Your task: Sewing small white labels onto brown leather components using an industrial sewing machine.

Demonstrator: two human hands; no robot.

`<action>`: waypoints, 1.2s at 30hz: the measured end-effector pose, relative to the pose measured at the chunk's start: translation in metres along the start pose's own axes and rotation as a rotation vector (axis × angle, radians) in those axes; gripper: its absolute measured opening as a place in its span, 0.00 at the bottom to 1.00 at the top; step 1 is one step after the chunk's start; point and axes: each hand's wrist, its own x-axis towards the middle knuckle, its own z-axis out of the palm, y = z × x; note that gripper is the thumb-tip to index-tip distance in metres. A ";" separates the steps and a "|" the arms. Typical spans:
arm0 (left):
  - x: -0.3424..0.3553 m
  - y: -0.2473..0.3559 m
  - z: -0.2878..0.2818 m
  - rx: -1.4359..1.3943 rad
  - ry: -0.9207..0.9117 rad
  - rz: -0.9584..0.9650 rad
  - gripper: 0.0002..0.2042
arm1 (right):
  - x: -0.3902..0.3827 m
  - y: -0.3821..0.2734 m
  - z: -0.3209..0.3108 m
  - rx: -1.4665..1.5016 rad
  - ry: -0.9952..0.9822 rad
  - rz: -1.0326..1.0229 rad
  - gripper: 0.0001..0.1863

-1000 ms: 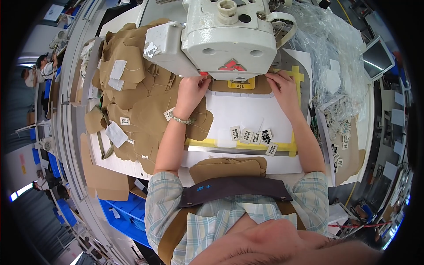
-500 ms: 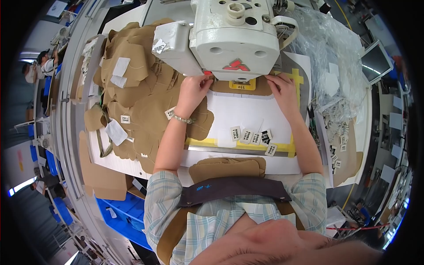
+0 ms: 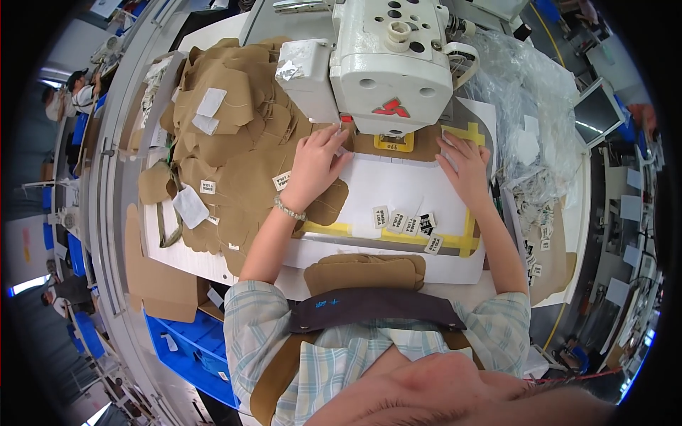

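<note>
A white sewing machine head (image 3: 394, 78) stands over a flat brown fabric piece (image 3: 428, 144), with a yellow frame (image 3: 393, 144) under its front. The machine hides the far part of that piece. My left hand (image 3: 317, 165) reaches the piece's left end, fingers stretched forward beside the machine's lower left edge and thumb apart. On the piece's right end rest the fingertips of my right hand (image 3: 465, 169), fingers spread. Nothing shows held in either hand. Nearer me, several small square labels (image 3: 403, 221) lie on a white sheet (image 3: 387, 183) edged with yellow tape.
A large heap of brown fabric pieces (image 3: 238, 92) covers the left side. Stacked brown pieces (image 3: 366, 273) sit at the near edge. Clear plastic wrapping (image 3: 526, 92) and more labels (image 3: 543, 238) lie to the right. Below left is a blue bin (image 3: 192, 351).
My left thumb has come away from its fingers, which were pinched together at the piece's left end. My right fingers have spread out more at the right end. The view has shifted slightly.
</note>
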 end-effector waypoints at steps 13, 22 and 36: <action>-0.021 0.007 0.019 0.143 -0.115 -0.004 0.30 | -0.020 -0.009 0.003 -0.078 -0.046 -0.083 0.21; -0.022 0.008 0.020 0.174 -0.110 0.013 0.30 | -0.024 -0.011 0.003 -0.151 -0.004 -0.119 0.20; -0.022 0.007 0.019 0.155 -0.109 0.001 0.30 | -0.023 -0.013 0.003 -0.143 0.008 -0.129 0.18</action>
